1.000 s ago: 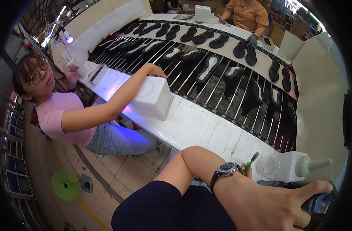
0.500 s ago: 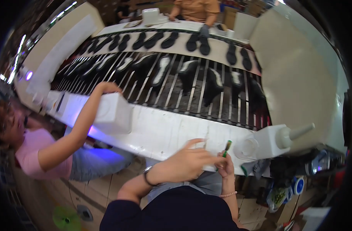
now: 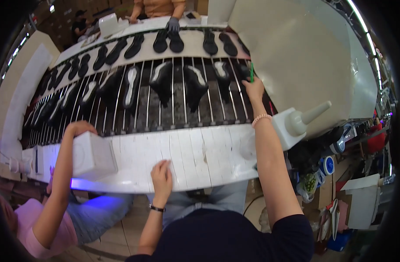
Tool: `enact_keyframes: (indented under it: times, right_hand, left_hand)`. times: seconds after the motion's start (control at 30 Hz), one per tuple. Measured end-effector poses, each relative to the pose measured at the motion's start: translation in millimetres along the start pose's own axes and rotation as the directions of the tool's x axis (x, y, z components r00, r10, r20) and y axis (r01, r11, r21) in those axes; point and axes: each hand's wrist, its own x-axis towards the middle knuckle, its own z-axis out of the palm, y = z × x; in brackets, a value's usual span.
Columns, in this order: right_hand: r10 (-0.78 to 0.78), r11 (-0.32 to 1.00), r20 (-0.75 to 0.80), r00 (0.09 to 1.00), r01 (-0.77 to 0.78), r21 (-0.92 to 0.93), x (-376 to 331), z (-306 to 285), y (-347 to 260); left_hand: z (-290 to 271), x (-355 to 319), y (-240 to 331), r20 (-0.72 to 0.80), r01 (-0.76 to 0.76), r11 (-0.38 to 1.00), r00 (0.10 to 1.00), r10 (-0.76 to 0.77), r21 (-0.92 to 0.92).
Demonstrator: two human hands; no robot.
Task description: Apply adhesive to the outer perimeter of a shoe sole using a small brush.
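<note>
My right hand (image 3: 254,89) is stretched far over the slatted conveyor (image 3: 177,114), at its right end. It is closed round a green-handled brush (image 3: 252,72), beside the last black shoe upper (image 3: 242,70) of the near row. Whether the hand touches that upper is hidden. My left hand (image 3: 161,177) rests over the white ledge (image 3: 187,153), fingers curled, nothing seen in them. Along the conveyor lie black shoe uppers with white strips on their undersides, such as the upper (image 3: 194,83) in the middle. Behind them runs a row of black soles (image 3: 133,46).
A white square bottle with a long spout (image 3: 292,124) stands by my right forearm. Left on the ledge is a white square container (image 3: 93,156), with a co-worker's hand (image 3: 81,127) behind it. Across, another person's gloved hand (image 3: 173,25) touches the soles. A beige panel (image 3: 292,56) rises at right.
My right hand has gone from near my body out to the conveyor with the brush. My left hand has drawn back and lowered. The view has shifted to the right.
</note>
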Motion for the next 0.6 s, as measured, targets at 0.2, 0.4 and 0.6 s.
enact_keyframes:
  times: [0.2, 0.4, 0.6]
  right_hand:
    - [0.284, 0.925, -0.040, 0.958, -0.284, -0.250, 23, -6, 54]
    - [0.289, 0.938, -0.069, 0.955, -0.296, -0.181, 39, 33, 72]
    - [0.367, 0.922, -0.005, 0.930, -0.365, -0.128, 38, 43, 72]
  left_hand:
    - [-9, -8, 12, 0.042, 0.021, 1.000, 0.999, -0.021, 0.020]
    - [-7, 0, 13, 0.048, 0.015, 1.000, 0.999, -0.016, 0.006]
    - [-6, 1, 13, 0.051, 0.044, 0.999, 0.998, -0.045, 0.014]
